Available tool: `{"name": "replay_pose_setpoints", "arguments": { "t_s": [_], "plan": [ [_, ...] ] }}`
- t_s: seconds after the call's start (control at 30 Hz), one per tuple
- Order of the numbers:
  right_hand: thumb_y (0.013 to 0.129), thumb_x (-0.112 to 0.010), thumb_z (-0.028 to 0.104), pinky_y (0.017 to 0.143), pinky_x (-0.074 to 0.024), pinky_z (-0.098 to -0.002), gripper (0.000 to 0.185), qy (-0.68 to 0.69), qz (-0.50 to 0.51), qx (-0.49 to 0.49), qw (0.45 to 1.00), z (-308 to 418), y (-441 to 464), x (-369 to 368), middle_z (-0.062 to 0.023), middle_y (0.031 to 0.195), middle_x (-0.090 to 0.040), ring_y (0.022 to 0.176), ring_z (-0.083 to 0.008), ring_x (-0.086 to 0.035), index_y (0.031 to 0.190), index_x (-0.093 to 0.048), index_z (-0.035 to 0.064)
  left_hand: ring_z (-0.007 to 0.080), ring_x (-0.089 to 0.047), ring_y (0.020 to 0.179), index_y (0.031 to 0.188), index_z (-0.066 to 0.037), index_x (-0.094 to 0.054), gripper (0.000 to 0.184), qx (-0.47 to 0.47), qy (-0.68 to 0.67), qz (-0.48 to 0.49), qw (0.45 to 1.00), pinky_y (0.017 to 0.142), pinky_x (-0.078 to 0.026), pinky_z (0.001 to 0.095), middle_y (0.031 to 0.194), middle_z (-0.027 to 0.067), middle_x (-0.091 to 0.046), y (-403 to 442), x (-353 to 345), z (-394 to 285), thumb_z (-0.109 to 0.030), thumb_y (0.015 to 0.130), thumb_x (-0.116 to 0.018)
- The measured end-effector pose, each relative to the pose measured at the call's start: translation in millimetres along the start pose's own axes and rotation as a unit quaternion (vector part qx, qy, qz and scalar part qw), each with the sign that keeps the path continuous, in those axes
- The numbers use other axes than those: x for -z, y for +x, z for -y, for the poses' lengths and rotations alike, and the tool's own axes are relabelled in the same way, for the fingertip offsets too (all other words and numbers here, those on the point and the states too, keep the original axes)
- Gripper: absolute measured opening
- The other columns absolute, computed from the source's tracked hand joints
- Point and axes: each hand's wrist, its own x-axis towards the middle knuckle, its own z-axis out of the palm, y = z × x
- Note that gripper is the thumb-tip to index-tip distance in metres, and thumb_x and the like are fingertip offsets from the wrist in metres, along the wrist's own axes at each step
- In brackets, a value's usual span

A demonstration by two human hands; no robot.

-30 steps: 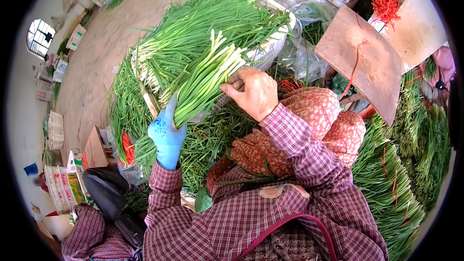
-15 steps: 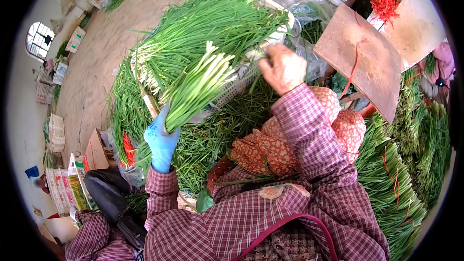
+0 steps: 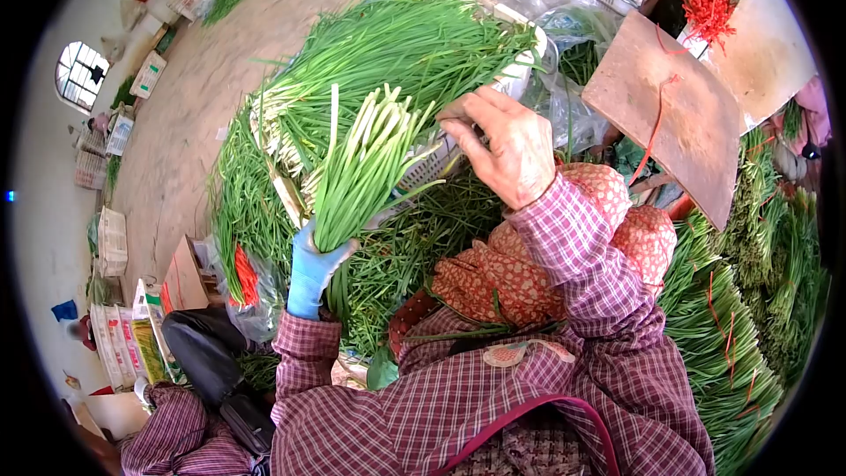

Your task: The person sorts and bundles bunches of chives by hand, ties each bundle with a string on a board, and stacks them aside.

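My left hand point(image 3: 315, 271), in a blue glove, is closed around a bunch of garlic chives point(image 3: 363, 172) near its green end, with the pale stem ends pointing up and away. A few stems stick out to the side of the bunch. To its right, my bare right hand point(image 3: 502, 145) is held with thumb and fingers bent together in a pinch; whatever may be between the fingertips is too small to tell. Behind the bunch, a white crate point(image 3: 514, 70) is heaped with more garlic chives point(image 3: 397, 40). Loose green leaves point(image 3: 388, 273) lie below the hands.
A brown board point(image 3: 663, 110) with a red strip stands tilted at the right, by a bundle of red ties point(image 3: 708, 11). Tied bunches of chives point(image 3: 718, 344) are stacked at lower right. More red ties point(image 3: 246, 278) lie at left, near another person's dark-clad leg point(image 3: 201, 348).
My right hand has come closer to the bunch, its fingers now pinched lower and to the left. My left hand has turned the bunch more upright and shifted slightly right.
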Motion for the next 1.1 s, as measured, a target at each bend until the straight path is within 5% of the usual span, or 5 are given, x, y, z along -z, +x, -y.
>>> {"name": "replay_pose_setpoints", "arguments": {
  "t_s": [0.27, 0.63, 0.87, 1.1],
  "plan": [
    [0.077, -0.068, 0.019, 0.069, -0.0477, -0.037, 0.012, -0.051, -0.015, 0.109, 0.993, 17.8, 4.6, -19.7, -0.0017, 0.081, -0.058, 0.076, -0.0231, -0.057, 0.085, -0.061, 0.0124, 0.0154, -0.066, 0.087, 0.117, 0.0, -0.06, 0.05, -0.043, 0.099, -0.036, 0.993, 0.082, -0.052, 0.0305, 0.099, 0.0096, -0.07, 1.8, -7.1, 3.4, -0.003, 0.069, -0.075],
    [0.075, -0.07, 0.02, 0.068, -0.0458, -0.0379, 0.016, -0.031, -0.029, 0.091, 0.995, 17.7, -2.0, -26.9, -0.0033, 0.078, -0.054, 0.078, -0.0233, -0.055, 0.084, -0.06, 0.0115, 0.0165, -0.067, 0.086, 0.119, -0.001, -0.058, 0.052, -0.079, 0.138, -0.065, 0.985, 0.081, -0.053, 0.0311, 0.096, 0.01, -0.071, 1.8, -6.5, 2.1, -0.003, 0.07, -0.076],
    [0.075, -0.072, 0.023, 0.065, -0.0456, -0.0366, 0.016, -0.065, -0.05, 0.097, 0.992, 17.5, 0.4, -25.4, -0.0045, 0.076, -0.049, 0.074, -0.0241, -0.053, 0.082, -0.064, 0.0103, 0.0226, -0.063, 0.103, 0.128, -0.004, -0.051, 0.063, -0.075, 0.168, -0.057, 0.981, 0.09, -0.049, 0.0332, 0.114, 0.0136, -0.064, 0.3, -5.2, 11.9, -0.003, 0.07, -0.075],
    [0.066, -0.078, 0.031, 0.07, -0.0507, -0.0388, 0.028, -0.141, 0.082, -0.003, 0.987, 11.5, -4.9, -32.0, -0.0074, 0.075, -0.06, 0.077, -0.0277, -0.063, 0.076, -0.067, 0.0073, 0.0256, -0.061, 0.109, 0.131, -0.004, -0.049, 0.066, -0.13, 0.242, -0.08, 0.958, 0.093, -0.048, 0.0346, 0.12, 0.0158, -0.061, -1.1, -4.5, 18.5, -0.002, 0.07, -0.074]
  ]
}}
